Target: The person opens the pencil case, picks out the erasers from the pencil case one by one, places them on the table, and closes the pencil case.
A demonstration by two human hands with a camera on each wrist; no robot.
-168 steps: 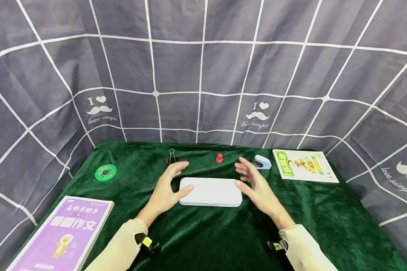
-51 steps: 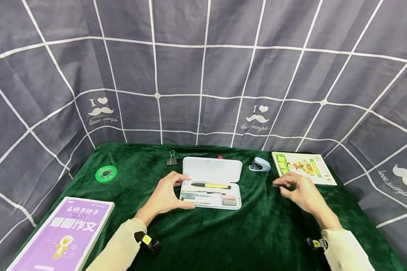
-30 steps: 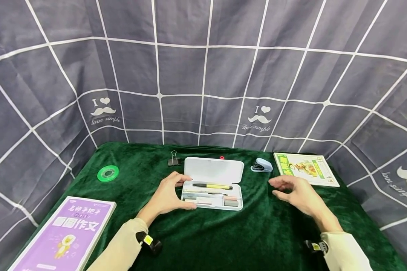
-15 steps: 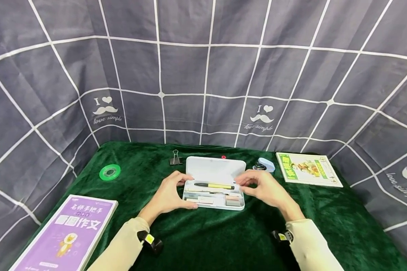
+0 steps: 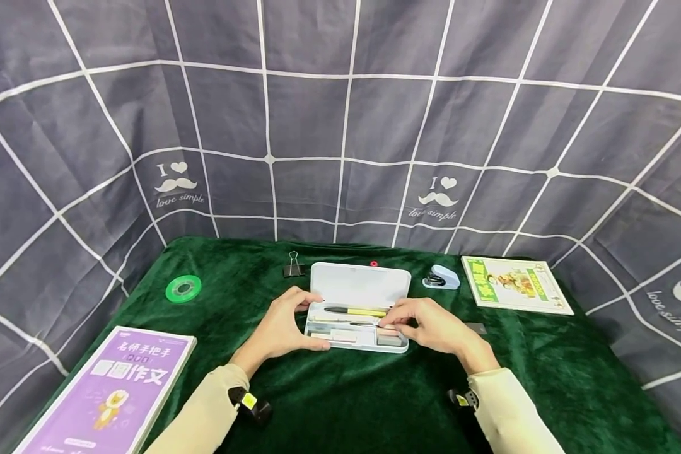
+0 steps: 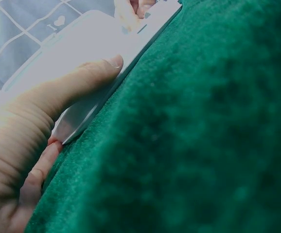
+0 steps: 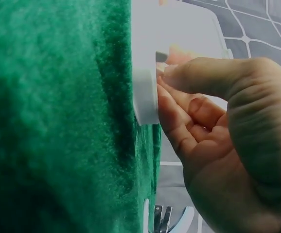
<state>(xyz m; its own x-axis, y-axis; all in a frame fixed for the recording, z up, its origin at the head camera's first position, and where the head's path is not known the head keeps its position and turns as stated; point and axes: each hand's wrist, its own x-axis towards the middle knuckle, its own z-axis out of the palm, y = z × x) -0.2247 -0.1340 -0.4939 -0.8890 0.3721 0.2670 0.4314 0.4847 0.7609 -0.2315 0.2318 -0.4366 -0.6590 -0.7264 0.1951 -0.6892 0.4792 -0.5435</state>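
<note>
A white pencil case (image 5: pixel 360 285) stands open mid-table on green cloth, lid raised at the back. Its tray holds a yellow-and-black pen (image 5: pixel 354 311), a pink eraser (image 5: pixel 386 330) and a grey eraser (image 5: pixel 390 341). My left hand (image 5: pixel 309 323) grips the case's left end, thumb on the front edge; the left wrist view shows that thumb (image 6: pixel 82 82) lying along the case (image 6: pixel 82 43). My right hand (image 5: pixel 394 320) reaches into the tray's right end, thumb and fingers curled together over the pink eraser. The right wrist view shows its fingertips (image 7: pixel 172 77) at the case rim (image 7: pixel 145 97); a pinch is not clear.
A small grey piece (image 5: pixel 475 327) lies on the cloth right of my right hand. Behind the case are a binder clip (image 5: pixel 293 266), a red item (image 5: pixel 374 263) and a blue stapler (image 5: pixel 441 278). Green tape roll (image 5: pixel 183 288) far left, purple book (image 5: pixel 104 391) front left, green booklet (image 5: pixel 513 285) right.
The case was shut 5.6 s ago and now stands open. My right hand came back from the cloth on the right, leaving a grey piece there, and dipped into the tray's right end.
</note>
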